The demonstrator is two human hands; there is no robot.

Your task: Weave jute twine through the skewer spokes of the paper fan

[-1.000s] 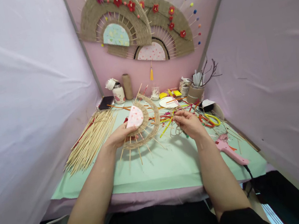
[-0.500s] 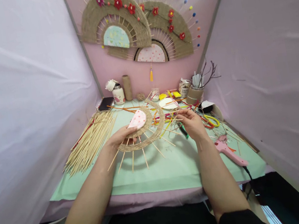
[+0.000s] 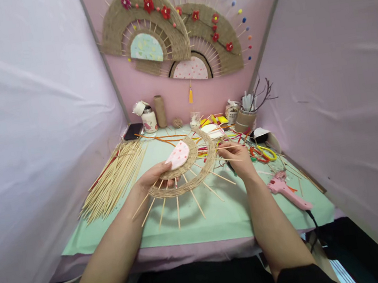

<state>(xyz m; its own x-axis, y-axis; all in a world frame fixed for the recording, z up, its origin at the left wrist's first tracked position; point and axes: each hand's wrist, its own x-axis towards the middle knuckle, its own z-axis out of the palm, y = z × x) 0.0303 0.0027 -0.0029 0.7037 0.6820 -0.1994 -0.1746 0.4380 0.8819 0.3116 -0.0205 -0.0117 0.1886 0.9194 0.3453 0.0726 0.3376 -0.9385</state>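
In the head view, the left hand [image 3: 156, 176] holds a small woven fan [image 3: 191, 154] just left of the middle of the frame, its grip closed on the fan's left end, with the thumb on top and some fingers underneath. The right hand [image 3: 237, 157], right of centre, has its fingers curled together among the stick ends at the fan's right side; whether this grip pinches a stick or a strand is too small to tell. Of the fan, a pink dotted patch [image 3: 179, 155] is in place, an inner twine band sits around it, and a narrower outer band [image 3: 200, 177] crosses the spread sticks. Judging by this, the weaving looks partly done: open gaps separate the bands, and long stick ends stick out bare beyond the outer one. Larger fans [image 3: 113, 33] with broad bands and red flowers hang at the top of the frame. A heap of loose sticks [image 3: 112, 181] lies on the tabletop [image 3: 210, 227] at left, a roll of twine [image 3: 160, 111] stands behind, and a pink glue gun [image 3: 290, 192] lies at lower right.
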